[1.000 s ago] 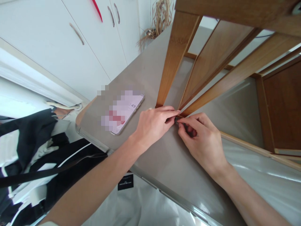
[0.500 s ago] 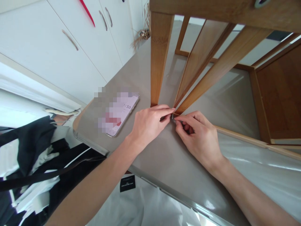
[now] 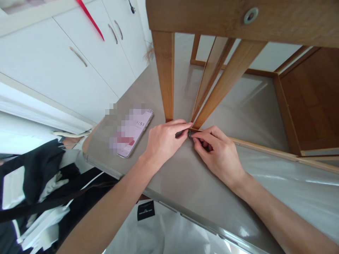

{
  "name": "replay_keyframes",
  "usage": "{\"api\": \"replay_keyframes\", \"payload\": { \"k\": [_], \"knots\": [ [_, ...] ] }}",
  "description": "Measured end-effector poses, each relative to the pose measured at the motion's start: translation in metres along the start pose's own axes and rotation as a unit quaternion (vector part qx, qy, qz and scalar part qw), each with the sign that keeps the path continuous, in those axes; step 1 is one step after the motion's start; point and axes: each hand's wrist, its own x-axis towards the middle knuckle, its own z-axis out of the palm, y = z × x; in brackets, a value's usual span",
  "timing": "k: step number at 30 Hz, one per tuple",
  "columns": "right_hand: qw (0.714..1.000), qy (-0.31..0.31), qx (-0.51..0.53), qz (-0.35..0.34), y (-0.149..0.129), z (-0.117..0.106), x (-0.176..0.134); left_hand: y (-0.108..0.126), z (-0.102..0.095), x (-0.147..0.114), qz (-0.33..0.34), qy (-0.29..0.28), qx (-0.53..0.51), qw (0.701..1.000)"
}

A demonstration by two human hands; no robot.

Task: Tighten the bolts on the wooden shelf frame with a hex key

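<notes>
A slatted wooden frame (image 3: pixel 227 77) stands on the grey tabletop, with a round metal fitting (image 3: pixel 250 16) in its upper rail. My left hand (image 3: pixel 164 143) is closed at the foot of the slats, thumb and fingers pinching the lower rail. Just to its right, my right hand (image 3: pixel 218 150) pinches a small grey metal piece (image 3: pixel 189 134) at the rail's near side, between thumb and forefinger. Only a short length of that piece shows, so its exact kind cannot be made out. Both hands rest low, close to the tabletop, fingertips almost meeting.
A lit phone (image 3: pixel 135 134) lies on the grey table (image 3: pixel 185 183), left of my left hand. White cabinets (image 3: pixel 79 60) stand behind. Dark and white cloth items (image 3: pixel 45 169) are heaped at the lower left. Pale fabric with a black label (image 3: pixel 146 210) is below the table edge.
The view has shifted, so the frame's upper rail and its round fitting show more fully. Both hands keep their places at the lower rail. The phone's display went from :50 to :51.
</notes>
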Motion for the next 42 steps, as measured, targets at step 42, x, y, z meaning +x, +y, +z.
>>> {"api": "replay_keyframes", "payload": {
  "k": [42],
  "knots": [
    [0.999, 0.03, -0.041, 0.014, -0.004, -0.001, -0.001, 0.0, 0.0, 0.0, 0.004, 0.0, 0.0, 1.0]
  ]
}}
